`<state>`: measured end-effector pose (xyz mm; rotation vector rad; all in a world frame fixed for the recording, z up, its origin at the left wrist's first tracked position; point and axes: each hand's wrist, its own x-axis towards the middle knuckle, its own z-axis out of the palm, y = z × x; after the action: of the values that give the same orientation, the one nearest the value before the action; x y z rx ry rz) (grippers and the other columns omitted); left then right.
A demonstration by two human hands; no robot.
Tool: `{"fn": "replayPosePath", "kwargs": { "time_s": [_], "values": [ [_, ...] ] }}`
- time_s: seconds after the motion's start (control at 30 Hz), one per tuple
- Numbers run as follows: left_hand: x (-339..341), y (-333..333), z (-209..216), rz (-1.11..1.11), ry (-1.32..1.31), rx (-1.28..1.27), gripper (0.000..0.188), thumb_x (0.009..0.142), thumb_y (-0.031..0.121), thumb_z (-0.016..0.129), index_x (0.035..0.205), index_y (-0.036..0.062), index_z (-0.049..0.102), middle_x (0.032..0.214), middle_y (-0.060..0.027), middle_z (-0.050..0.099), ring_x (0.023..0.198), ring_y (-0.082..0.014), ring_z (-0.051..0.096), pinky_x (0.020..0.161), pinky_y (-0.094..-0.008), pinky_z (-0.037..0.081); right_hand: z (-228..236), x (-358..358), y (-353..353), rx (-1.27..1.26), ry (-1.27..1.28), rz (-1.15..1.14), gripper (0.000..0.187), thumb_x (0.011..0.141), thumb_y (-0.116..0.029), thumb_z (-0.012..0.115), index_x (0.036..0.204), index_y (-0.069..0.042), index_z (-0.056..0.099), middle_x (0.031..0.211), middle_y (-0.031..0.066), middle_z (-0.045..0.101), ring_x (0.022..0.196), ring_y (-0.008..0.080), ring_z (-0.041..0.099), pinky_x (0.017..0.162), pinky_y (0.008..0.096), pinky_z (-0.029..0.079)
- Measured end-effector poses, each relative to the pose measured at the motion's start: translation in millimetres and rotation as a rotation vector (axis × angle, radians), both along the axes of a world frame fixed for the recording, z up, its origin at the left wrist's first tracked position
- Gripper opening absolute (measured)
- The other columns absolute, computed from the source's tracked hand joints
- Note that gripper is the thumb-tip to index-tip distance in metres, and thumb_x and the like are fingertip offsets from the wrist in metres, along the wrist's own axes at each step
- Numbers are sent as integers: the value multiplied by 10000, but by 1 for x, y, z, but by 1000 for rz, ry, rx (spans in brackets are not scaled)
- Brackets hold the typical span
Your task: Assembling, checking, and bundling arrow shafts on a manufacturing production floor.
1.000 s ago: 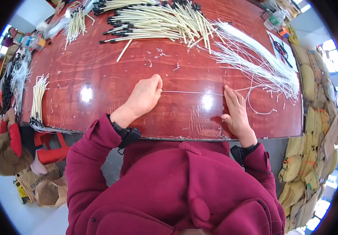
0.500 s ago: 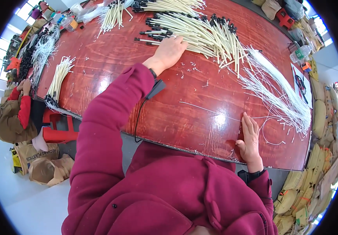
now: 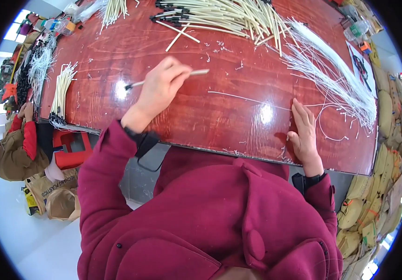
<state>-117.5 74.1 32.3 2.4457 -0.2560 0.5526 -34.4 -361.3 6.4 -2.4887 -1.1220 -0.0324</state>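
Observation:
My left hand (image 3: 160, 88) is closed around a slim cream plastic tube (image 3: 200, 72) with a black end piece, held above the red table (image 3: 201, 126). The tube's pale end points right and its black end left. My right hand (image 3: 304, 130) rests on the tabletop near the front edge, fingers stretched out. A thin white cord (image 3: 240, 97) runs leftward from its fingertips. Behind both hands lies a large pile of similar cream tubes (image 3: 229, 21) with black ends, two of them loose at its near side. A bundle of white cords (image 3: 331, 70) spreads to the right.
A smaller tube bundle (image 3: 63, 88) stands at the left edge. White scraps (image 3: 219, 46) dot the table. Back right are a clear bottle (image 3: 357, 30) and black scissors (image 3: 360, 67) on paper. A person (image 3: 12, 149) sits far left; sacks (image 3: 357, 210) line the right.
My left hand has come back from the pile toward me, bringing one cream tube with it. The right hand keeps its place on the cord. The view has shifted slightly.

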Motion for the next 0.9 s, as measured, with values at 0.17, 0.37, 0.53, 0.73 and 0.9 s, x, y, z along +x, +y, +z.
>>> {"fn": "replayPosePath", "kwargs": {
  "time_s": [0.17, 0.37, 0.53, 0.73, 0.9],
  "values": [
    [-54, 3, -13, 142, 232, -10, 109, 926, 71, 697, 1033, 62, 715, 916, -102, 646, 814, -327, 668, 701, -405, 530, 0, -2, 1, -11, -10, -2, 739, 955, -475, 562, 1481, 38, 475, 1588, 136, 426, 1411, 356, 404, 1186, 461, 307],
    [-44, -9, -23, 48, 186, -36, 110, 921, 58, 698, 1031, 53, 708, 933, -95, 654, 819, -318, 673, 695, -396, 532, 0, -5, 4, -23, -21, -21, 718, 898, -351, 648, 1488, 20, 476, 1585, 119, 429, 1409, 346, 404, 1194, 447, 309],
    [-34, -14, -24, 21, 198, -48, 111, 920, 58, 700, 1030, 46, 707, 944, -91, 659, 823, -314, 677, 700, -391, 538, 0, -6, 3, -61, -3, -41, 726, 958, -442, 562, 1516, 7, 445, 1609, 122, 406, 1433, 348, 391, 1201, 446, 307],
    [-32, -16, -23, 23, 203, -35, 111, 920, 60, 701, 1030, 49, 711, 948, -88, 661, 826, -306, 679, 702, -390, 540, 1, -6, 5, -46, -6, -55, 741, 873, -333, 689, 1494, 9, 470, 1581, 118, 429, 1407, 351, 402, 1192, 453, 318],
    [-29, -19, -22, 16, 215, -39, 115, 921, 63, 701, 1035, 54, 712, 951, -84, 662, 827, -301, 680, 703, -389, 542, 1, -6, 5, -49, 0, -67, 743, 880, -335, 674, 1508, -2, 458, 1598, 107, 420, 1416, 347, 403, 1204, 444, 307]
  ]
}}
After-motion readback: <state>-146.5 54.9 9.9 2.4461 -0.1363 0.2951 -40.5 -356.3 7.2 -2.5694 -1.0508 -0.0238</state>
